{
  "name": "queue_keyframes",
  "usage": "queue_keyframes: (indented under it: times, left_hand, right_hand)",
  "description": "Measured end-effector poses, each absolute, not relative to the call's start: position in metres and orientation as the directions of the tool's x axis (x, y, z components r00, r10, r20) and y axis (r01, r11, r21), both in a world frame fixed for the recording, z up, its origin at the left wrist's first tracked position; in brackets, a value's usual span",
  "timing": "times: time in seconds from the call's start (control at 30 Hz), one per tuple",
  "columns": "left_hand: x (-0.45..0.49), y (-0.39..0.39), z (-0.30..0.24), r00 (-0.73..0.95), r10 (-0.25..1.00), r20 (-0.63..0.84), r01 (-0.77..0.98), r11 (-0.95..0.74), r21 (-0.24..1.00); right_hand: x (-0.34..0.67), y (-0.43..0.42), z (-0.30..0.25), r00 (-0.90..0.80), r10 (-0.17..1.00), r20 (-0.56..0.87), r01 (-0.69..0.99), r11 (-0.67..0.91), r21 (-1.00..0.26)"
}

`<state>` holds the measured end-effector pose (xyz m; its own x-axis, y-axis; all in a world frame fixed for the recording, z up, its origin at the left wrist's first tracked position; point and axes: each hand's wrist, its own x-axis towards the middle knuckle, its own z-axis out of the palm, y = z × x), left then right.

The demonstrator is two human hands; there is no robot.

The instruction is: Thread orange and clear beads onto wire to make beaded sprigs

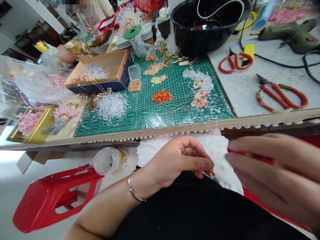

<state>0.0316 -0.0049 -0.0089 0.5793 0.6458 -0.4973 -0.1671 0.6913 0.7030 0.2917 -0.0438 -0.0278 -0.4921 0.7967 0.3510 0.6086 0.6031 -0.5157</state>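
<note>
Centrally, the left hand (172,161) is shown with thumb and fingers drawn together in a pinch on a small glossy orange piece (212,173), which protrudes just below the thumb tip, above the lap and in front of the table edge (175,129). The right hand (277,176), blurred, lies to the right with its fingers extended — whether it grips anything cannot be told. A metal bangle (130,186) encircles the left wrist; white cloth (222,145) lies beneath and behind the hands.

Beyond the table edge, a green cutting mat (140,116) bears a heap of orange beads (162,96) near its middle. To the right of this heap are wired sprigs (201,99) of orange and clear beads; to the left, a mound of clear beads (112,106). Farther back stand a hinged clear case (135,71) of gold beads, an open cardboard box (122,71) and a green-ended spool (132,31).

Right of the mat lie two red-handled tools — pliers (271,88) nearer, cutters (232,62) farther — with a glue gun (297,35) behind. A black basin (197,40) stands at the rear. Lower left: a red stool (32,203) beside a white tub (103,162).
</note>
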Motion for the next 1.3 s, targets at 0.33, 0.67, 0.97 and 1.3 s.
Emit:
queue_keyframes:
  times: [0.33, 0.67, 0.97, 1.3]
  left_hand:
    - [0.031, -0.011, -0.006, 0.586, 0.664, -0.464, -0.169, 0.66, 0.732]
    - [0.033, -0.012, -0.002, 0.597, 0.647, -0.474, -0.134, 0.663, 0.737]
    - [0.032, -0.008, -0.004, 0.604, 0.609, -0.514, -0.116, 0.705, 0.7]
    - [0.036, -0.01, -0.009, 0.578, 0.652, -0.491, -0.141, 0.672, 0.727]
  right_hand:
    - [0.259, -0.024, -0.016, -0.588, 0.621, 0.518, 0.551, 0.776, -0.306]
    - [0.259, -0.025, -0.013, -0.611, 0.667, 0.426, 0.487, 0.741, -0.462]
    - [0.258, -0.024, -0.014, -0.633, 0.704, 0.321, 0.513, 0.692, -0.508]
    - [0.244, -0.016, -0.019, -0.501, 0.782, 0.371, 0.55, 0.618, -0.561]
